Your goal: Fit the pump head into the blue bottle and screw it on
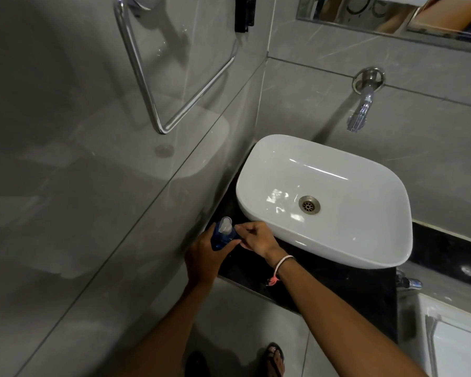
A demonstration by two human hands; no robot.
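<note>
**Seating the pump on the blue bottle**

Our right fingers (241,229) are pinched narrow at the collar of the pump head (225,225), which stands on the neck of the blue bottle (220,239); whether they grip the collar itself or only touch it is too small to tell. The left fingers are hidden on the far side of the bottle, so we cannot tell how they lie, but the left hand (206,257) is wrapped round the body from the wall side and appears to hold it firm. The right hand (256,239) comes in from the basin side, with a pale band (283,261) at the wrist.

The bottle stands on the dark tabletop (337,284) in the corner, just beside the white basin (324,240) and close to the tiled wall (93,186).

We judge that the head is in the neck and the turning is the step in hand (how far the thread has taken, we cannot see). To do it well, we should keep the bottle upright and still with the left hand, hold the collar rather than the spout, and press down lightly while turning so the thread catches squarely. If it binds early, we back off and start again rather than force it. The wall leaves little room on that side, so short turns with a fresh grip each time will serve better than one long twist.
</note>
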